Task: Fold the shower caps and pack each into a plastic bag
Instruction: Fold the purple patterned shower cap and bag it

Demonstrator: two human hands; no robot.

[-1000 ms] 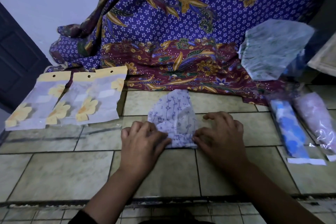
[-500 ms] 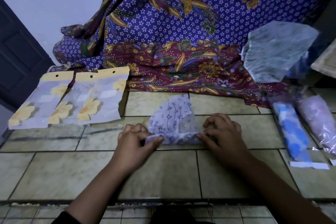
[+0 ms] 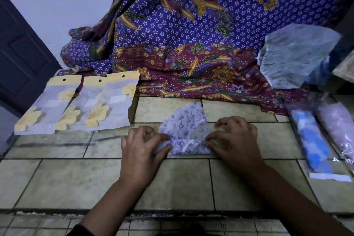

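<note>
Pinches the near folded edge of the purple-printed shower cap (image 3: 186, 126) at both corners, left hand (image 3: 142, 149) and right hand (image 3: 237, 143) curled tight on it. Lies flat mid-way across the tiled counter (image 3: 172, 184). Probably handles thin, light, limp and slippery; best gripped at the gathered elastic hem. Flower-printed plastic bags (image 3: 76, 105) off left, packed caps (image 3: 311, 143) right.

A beige tiled counter (image 3: 172, 184) carried a violet-printed shower cap (image 3: 186, 122) at its centre, three yellow-flowered plastic bags (image 3: 76, 105) at left (overlapping, hole-punched on top), a batik cloth (image 3: 191, 74) behind, and a blue packed bag (image 3: 311, 140) beside a pink packed bag (image 3: 339, 126) at right.
</note>
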